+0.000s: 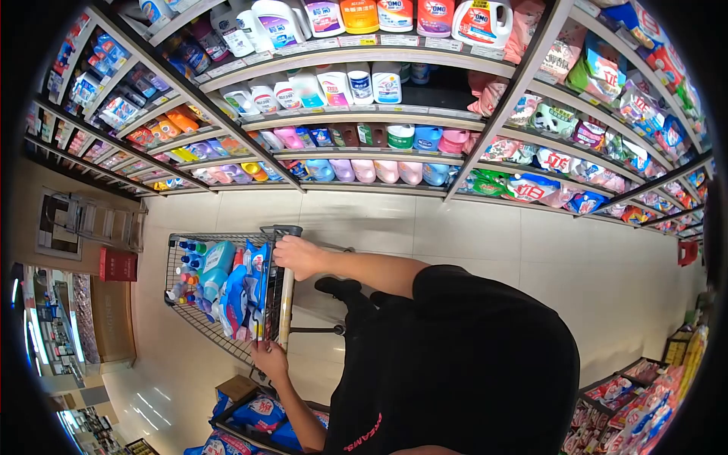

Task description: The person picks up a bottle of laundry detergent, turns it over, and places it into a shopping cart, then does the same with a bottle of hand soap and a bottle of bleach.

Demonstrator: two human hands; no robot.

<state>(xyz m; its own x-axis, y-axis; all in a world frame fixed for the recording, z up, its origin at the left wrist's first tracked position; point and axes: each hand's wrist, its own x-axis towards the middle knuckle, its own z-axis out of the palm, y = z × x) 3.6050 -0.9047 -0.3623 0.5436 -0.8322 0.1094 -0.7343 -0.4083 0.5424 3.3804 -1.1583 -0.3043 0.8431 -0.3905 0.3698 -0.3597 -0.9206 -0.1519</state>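
Note:
A wire shopping cart (205, 330) stands in front of me at the left, its pale handle bar (287, 307) crosswise to my body. My right hand (300, 258) is closed around the handle near its upper end in the view. At the other end, my left hand (270, 359) has its fingers curled at the cart's near corner, beside the lower end of a blue bag (236, 296); its fingertips are partly hidden. In the basket, the bag leans near a large light-blue bottle (218, 262). Several small bottles (189, 284) with coloured caps fill the far end.
Long shelves (364, 119) of detergent bottles and bags run along the upper side. Close to my left arm is a low display of blue bags (258, 409). A stepladder (110, 224) and a red box (118, 265) stand beyond the cart. More packages (633, 402) are stacked at lower right.

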